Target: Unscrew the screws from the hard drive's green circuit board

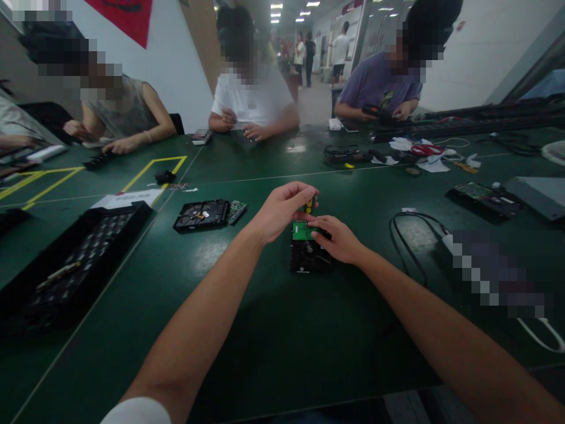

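Observation:
A black hard drive (304, 258) with a green circuit board (301, 230) at its far end lies on the dark green table in front of me. My left hand (289, 206) is closed around a yellow and black screwdriver (309, 205), held upright over the far end of the board. The screwdriver's tip is hidden. My right hand (334, 237) rests at the right side of the drive, its fingers bent and touching the board; whether they pinch anything small cannot be made out.
Left are another drive (202, 215), a small circuit board (237, 212) and a long black tray (79, 265). Right are a black cable (410, 215), a power strip (450, 242) and an opened device (483, 199). Three people sit across the table (247, 294).

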Demonstrator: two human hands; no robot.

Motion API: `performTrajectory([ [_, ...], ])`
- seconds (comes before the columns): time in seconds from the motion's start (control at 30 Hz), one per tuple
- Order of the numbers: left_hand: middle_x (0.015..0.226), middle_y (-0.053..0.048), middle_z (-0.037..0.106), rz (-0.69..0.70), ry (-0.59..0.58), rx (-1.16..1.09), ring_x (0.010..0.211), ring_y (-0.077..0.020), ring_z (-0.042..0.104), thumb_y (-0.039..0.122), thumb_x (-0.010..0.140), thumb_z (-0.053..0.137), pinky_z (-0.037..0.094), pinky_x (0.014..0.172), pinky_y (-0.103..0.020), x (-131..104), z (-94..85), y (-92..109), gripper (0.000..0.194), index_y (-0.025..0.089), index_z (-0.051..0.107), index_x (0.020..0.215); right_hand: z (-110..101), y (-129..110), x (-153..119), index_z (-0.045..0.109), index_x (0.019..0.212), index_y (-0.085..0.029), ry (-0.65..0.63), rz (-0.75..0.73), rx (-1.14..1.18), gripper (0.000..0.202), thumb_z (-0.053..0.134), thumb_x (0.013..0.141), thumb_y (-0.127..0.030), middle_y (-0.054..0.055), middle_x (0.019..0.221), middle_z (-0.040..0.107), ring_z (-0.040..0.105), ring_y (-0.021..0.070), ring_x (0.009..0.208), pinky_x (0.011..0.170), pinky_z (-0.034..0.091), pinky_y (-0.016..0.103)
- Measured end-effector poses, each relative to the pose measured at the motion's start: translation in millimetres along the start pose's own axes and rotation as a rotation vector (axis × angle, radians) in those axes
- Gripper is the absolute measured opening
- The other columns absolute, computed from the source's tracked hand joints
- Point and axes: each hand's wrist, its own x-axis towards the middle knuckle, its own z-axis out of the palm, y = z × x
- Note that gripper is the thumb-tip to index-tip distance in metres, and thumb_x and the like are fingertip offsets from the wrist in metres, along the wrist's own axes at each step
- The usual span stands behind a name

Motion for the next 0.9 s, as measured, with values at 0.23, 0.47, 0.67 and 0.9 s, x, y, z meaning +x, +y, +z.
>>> performTrajectory([
  [0.23, 0.096, -0.007, 0.072, 0.001, 0.057, 0.006, 0.091, -0.0189, 0.072, 0.033, 0.090, 0.081, 0.063, 0.067, -0.027, 0.9, -0.2, -1.9, 0.026, 0.016, 0.062, 0.094, -2.1, -2.2, 0.5, 0.070, 0.132, -0.028, -0.014, 0.012, 0.001, 0.032, 0.060, 0.103, -0.035, 0.010, 0.132, 0.069, 0.063, 0.0298, 0.126, 0.109, 0.052, 0.054],
  [0.47, 0.097, -0.005, 0.066, 0.000, 0.014, -0.018, 0.091, -0.0185, 0.069, 0.040, 0.096, 0.068, 0.063, 0.065, -0.027, 1.1, -1.5, -2.0, 0.022, 0.018, 0.069, 0.102, -1.8, -5.1, 0.4, 0.070, 0.132, -0.029, -0.004, 0.011, 0.012, 0.032, 0.060, 0.103, -0.034, 0.011, 0.130, 0.069, 0.063, 0.0294, 0.124, 0.110, 0.051, 0.053],
  [0.67, 0.103, -0.007, 0.066, -0.001, -0.011, -0.015, 0.094, -0.0180, 0.067, 0.037, 0.096, 0.067, 0.065, 0.071, -0.029, 0.5, -3.0, -1.2, 0.021, 0.017, 0.073, 0.098, -1.2, -5.9, 0.5, 0.070, 0.131, -0.028, 0.001, 0.011, 0.009, 0.030, 0.061, 0.102, -0.033, 0.011, 0.130, 0.070, 0.063, 0.0296, 0.124, 0.109, 0.051, 0.054],
  [0.9, 0.095, -0.007, 0.069, -0.005, 0.105, 0.035, 0.091, -0.0184, 0.070, 0.036, 0.090, 0.081, 0.063, 0.064, -0.026, 2.1, -1.8, -3.6, 0.027, 0.016, 0.063, 0.091, -1.4, -3.1, 0.9, 0.070, 0.131, -0.028, -0.019, 0.008, 0.005, 0.031, 0.061, 0.103, -0.034, 0.011, 0.132, 0.070, 0.064, 0.0292, 0.126, 0.110, 0.051, 0.053],
])
